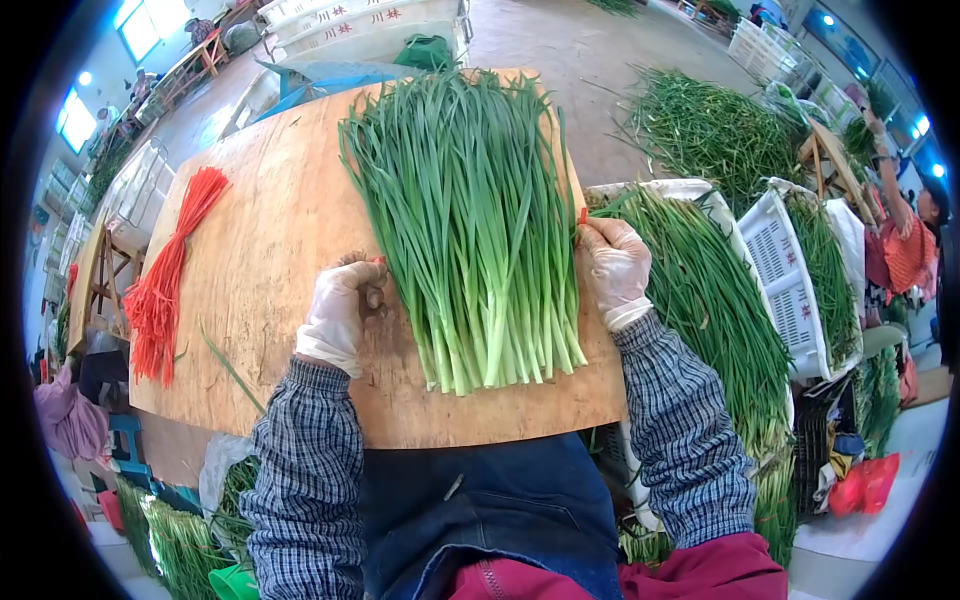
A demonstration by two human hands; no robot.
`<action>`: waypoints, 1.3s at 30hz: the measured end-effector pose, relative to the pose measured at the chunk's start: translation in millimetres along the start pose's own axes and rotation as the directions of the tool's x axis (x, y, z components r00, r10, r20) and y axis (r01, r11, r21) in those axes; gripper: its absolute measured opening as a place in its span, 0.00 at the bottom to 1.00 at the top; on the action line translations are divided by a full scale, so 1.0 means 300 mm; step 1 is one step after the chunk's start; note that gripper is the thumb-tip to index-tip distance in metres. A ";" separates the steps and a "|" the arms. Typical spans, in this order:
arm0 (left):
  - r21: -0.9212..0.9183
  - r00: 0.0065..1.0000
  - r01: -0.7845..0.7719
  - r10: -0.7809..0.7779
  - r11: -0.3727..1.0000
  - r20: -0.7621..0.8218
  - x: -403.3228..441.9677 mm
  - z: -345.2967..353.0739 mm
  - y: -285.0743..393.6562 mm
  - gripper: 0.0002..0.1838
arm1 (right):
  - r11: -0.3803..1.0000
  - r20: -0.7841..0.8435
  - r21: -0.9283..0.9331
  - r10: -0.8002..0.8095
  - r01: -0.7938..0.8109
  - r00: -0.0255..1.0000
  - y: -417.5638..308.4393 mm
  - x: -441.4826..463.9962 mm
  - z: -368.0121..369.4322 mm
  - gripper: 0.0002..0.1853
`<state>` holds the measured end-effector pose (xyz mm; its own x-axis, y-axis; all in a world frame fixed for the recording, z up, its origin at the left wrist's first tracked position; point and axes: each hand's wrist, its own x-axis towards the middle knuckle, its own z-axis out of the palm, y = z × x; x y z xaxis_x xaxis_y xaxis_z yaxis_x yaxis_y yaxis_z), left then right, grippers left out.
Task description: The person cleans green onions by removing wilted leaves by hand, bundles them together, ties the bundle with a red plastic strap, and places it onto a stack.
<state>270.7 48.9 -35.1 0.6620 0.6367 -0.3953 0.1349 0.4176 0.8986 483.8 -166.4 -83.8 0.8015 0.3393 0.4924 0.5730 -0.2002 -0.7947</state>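
Observation:
A wide, flat bunch of garlic chives [480, 230] lies on the wooden board [270, 240], its pale cut ends toward me and its green leaves pointing away. On its left side, my left hand [340, 305], in a thin whitish glove, is closed on a red tie, of which a short bit shows at the fingertips. Across the bunch, my right hand [613, 262], gloved too, pinches a red tie end [583, 216] beside the stems. Whether the two red bits join beneath the chives is hidden. A bundle of red ties [178, 270] rests at the board's left edge.
Right of the board stands a crate full of chives [710, 300], with another white crate [785, 265] beyond it. Loose greens [710, 125] are heaped on the floor. Stacked white tubs [365, 30] stand behind the board. Another person [905, 240] is at the far right.

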 end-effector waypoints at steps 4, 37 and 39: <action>0.003 1.000 -0.015 0.015 1.000 0.004 -0.006 0.007 0.004 0.04 | 0.987 0.028 0.083 0.134 -0.136 0.991 -0.016 0.005 0.011 0.06; 0.843 0.740 -0.271 0.660 0.465 -0.127 -0.063 0.142 0.056 0.11 | 0.935 0.122 0.281 -0.260 0.217 0.958 -0.355 -0.097 0.196 0.04; 0.812 0.779 -0.213 0.597 0.543 -0.195 -0.060 0.131 0.062 0.11 | 0.929 0.083 0.257 -0.294 0.265 0.952 -0.350 -0.106 0.186 0.05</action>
<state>290.4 19.8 -3.8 0.4523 0.8711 0.1911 0.5311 -0.4353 0.7270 388.6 -104.8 -35.9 0.5802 0.4580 0.6735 0.7012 0.1398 -0.6991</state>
